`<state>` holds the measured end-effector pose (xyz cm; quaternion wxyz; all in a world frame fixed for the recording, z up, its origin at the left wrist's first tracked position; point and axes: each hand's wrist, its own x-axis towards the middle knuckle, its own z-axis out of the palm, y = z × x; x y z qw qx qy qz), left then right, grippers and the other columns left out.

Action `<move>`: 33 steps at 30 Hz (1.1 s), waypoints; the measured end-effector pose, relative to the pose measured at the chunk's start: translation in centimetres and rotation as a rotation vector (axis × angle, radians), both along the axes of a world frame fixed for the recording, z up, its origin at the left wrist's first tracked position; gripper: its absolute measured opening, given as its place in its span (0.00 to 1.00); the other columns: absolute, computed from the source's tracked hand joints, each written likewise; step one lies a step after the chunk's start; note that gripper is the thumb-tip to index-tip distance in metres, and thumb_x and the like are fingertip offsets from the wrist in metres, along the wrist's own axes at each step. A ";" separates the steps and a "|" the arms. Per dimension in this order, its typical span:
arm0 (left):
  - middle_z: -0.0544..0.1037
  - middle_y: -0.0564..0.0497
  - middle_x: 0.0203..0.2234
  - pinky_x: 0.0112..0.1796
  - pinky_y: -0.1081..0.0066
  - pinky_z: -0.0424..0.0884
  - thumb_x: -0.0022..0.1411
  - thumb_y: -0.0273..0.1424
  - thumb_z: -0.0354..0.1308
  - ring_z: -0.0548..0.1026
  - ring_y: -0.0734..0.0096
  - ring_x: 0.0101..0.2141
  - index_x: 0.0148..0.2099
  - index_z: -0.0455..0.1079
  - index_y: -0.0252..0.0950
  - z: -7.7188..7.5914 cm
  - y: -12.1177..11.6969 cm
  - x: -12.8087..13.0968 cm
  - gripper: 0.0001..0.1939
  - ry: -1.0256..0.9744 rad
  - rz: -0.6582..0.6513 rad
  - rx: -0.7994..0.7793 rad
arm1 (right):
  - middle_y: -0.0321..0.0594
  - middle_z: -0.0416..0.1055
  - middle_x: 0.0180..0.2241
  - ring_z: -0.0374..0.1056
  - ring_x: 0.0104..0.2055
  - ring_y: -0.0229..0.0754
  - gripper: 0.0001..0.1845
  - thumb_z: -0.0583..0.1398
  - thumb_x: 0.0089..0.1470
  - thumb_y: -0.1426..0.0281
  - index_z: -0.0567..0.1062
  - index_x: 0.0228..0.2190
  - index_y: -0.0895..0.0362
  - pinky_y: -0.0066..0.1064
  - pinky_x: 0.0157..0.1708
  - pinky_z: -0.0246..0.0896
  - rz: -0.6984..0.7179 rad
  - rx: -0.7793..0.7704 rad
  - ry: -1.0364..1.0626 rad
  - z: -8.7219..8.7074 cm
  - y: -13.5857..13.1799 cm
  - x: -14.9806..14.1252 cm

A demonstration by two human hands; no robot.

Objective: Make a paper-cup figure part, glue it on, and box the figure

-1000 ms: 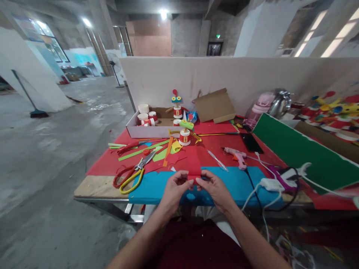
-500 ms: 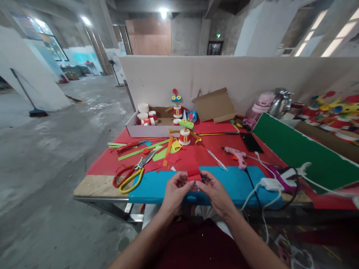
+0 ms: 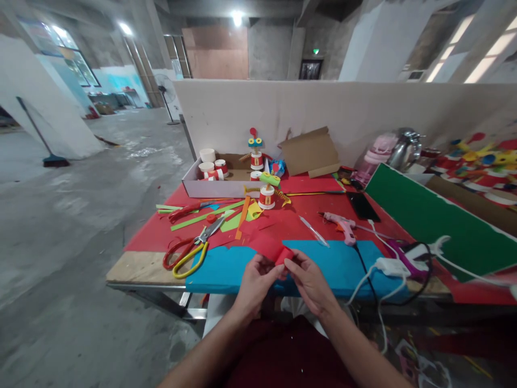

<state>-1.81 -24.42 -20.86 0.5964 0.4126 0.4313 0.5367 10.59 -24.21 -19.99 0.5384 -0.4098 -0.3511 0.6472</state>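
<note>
A folded piece of red paper point(image 3: 271, 247) is pinched between my two hands above the blue sheet point(image 3: 226, 269) at the table's front edge. My left hand point(image 3: 258, 280) grips its near left side, thumb on top. Opposite it, my right hand point(image 3: 307, 277) holds the folded right end with thumb and fingers. The paper's flat part slants away to the left. To the left of my hands lie scissors point(image 3: 194, 248) with one red and one yellow handle. Beyond the paper stands a paper-cup figure point(image 3: 267, 198) with a green head and springy folded arms.
Paper strips point(image 3: 194, 219) and scraps lie at left. A white pen point(image 3: 314, 231), pink glue gun point(image 3: 341, 226), phone point(image 3: 363, 206) and white plug with cables point(image 3: 391, 266) are at right. A box of cups point(image 3: 224, 188) and green board point(image 3: 436, 221) stand farther back.
The red paper has turned, its far part swinging from straight ahead to the left. Both hands keep hold of it, and the right hand has shifted slightly at the fold.
</note>
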 end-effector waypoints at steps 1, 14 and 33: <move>0.75 0.49 0.26 0.29 0.70 0.69 0.49 0.41 0.65 0.74 0.68 0.26 0.34 0.67 0.36 0.1 0.2 -1.1 0.16 0.109 -0.005 0.048 | 0.34 0.72 0.27 0.66 0.30 0.37 0.17 0.70 0.37 0.63 0.75 0.30 0.54 0.29 0.34 0.63 -0.018 -0.011 -0.006 0.0 0.1 0.1; 0.77 0.37 0.37 0.33 0.64 0.66 0.61 0.29 0.44 0.76 0.51 0.38 0.45 0.65 0.32 2.3 2.5 -17.8 0.13 1.898 -0.028 -0.102 | 0.31 0.71 0.24 0.65 0.26 0.33 0.19 0.74 0.29 0.63 0.76 0.26 0.55 0.25 0.29 0.64 -0.161 -0.107 0.055 0.0 0.9 2.1; 0.78 0.44 0.38 0.38 0.67 0.70 0.63 0.35 0.43 0.76 0.61 0.38 0.42 0.67 0.37 5.5 -6.0 -6.4 0.14 1.241 -0.595 0.227 | 0.32 0.78 0.31 0.73 0.33 0.37 0.16 0.74 0.31 0.69 0.78 0.27 0.54 0.29 0.35 0.73 -0.279 -0.116 0.396 1.9 0.7 1.5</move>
